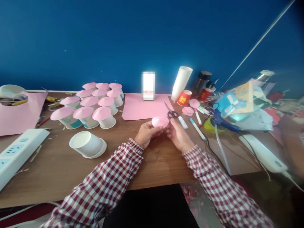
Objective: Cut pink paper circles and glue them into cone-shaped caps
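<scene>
Over the front middle of the table, my left hand (145, 134) pinches a round pink paper disc (160, 121), thumb on top. My right hand (178, 134) is closed at the disc's right edge; its fingertips are partly hidden. Just beyond the right hand lie black-handled scissors (172, 114), blades pointing away, with a white glue stick (182, 122) beside them. Behind the disc is a stack of pink paper sheets (142, 109). To the left, several upturned paper cups (106, 123) wear pink paper caps (101, 113). Nearer me stand nested white cups (83, 142).
A white power strip (21, 155) lies at left. A phone-like bright panel (148, 85) stands at the back. Rightward are a tall cup stack (182, 82), a red cup (184, 98), pink discs (188, 110), markers (197, 129), a blue glue gun (223, 122) and cables.
</scene>
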The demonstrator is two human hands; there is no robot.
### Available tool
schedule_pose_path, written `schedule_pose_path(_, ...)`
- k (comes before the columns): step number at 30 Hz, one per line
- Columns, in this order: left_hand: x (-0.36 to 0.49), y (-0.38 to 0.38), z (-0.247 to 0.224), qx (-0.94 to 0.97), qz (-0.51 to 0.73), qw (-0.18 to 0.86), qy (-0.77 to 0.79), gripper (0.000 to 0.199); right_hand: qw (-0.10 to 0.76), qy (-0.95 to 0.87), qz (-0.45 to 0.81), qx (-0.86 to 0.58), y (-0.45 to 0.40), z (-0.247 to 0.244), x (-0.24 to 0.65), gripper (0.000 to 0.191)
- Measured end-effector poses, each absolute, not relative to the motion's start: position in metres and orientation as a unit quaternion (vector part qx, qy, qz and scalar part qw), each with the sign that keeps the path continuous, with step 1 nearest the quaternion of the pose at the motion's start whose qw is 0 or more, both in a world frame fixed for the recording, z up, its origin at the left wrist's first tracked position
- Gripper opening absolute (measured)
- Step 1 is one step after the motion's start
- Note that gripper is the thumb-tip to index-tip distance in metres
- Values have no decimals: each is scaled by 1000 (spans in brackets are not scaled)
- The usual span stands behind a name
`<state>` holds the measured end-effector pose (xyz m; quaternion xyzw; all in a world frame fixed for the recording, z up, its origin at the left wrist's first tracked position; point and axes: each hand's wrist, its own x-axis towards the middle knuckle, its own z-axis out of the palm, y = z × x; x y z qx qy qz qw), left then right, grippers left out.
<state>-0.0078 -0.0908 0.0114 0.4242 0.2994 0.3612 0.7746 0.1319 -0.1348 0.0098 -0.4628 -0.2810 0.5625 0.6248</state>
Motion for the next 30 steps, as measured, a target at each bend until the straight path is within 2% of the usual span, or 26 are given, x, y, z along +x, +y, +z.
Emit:
schedule_pose_path(8,-7,-91,8,455,389,757,262,48,626,-301,544,-471,-135,6,129,35)
schedule_pose_path(14,-8,-91,9,439,406,749,287,73,645,-311,522,-464,-136,3,129,35)
schedule_pose_path(20,-9,-88,12,378,429,776,266,72,629,-338,519,-470,-137,5,124,37)
schedule_pose_path(30,-11,-86,11,428,454,746,234,76,610,-372,524,-464,-139,4,121,40)
